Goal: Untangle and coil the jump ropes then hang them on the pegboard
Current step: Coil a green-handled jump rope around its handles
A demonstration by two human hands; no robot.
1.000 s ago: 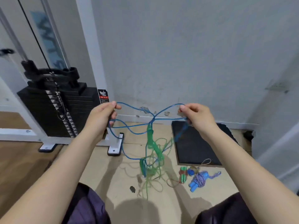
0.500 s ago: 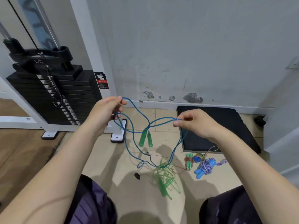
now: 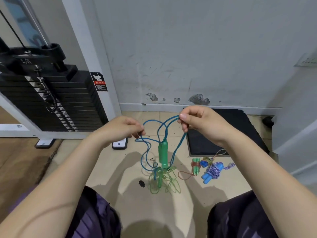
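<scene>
Jump ropes hang tangled between both hands above the floor [image 3: 109,169]: the blue rope [image 3: 145,152], pinched by the left hand [image 3: 122,128] and right hand [image 3: 197,121], dangles green handles [image 3: 163,154] over the green rope [image 3: 163,181].

Even, fairly bright indoor light, soft, no harsh glare. Light seems to come from above and behind the person: soft shadows of head and arms fall fwd on the beige floor [image 3: 109,169]. Wide-angle lens bends the white frame post [image 3: 89,54] and wall [image 3: 197,48] near the edges. Slight softness overall; forearms at bottom corners look stretched, a bit blurry.
</scene>
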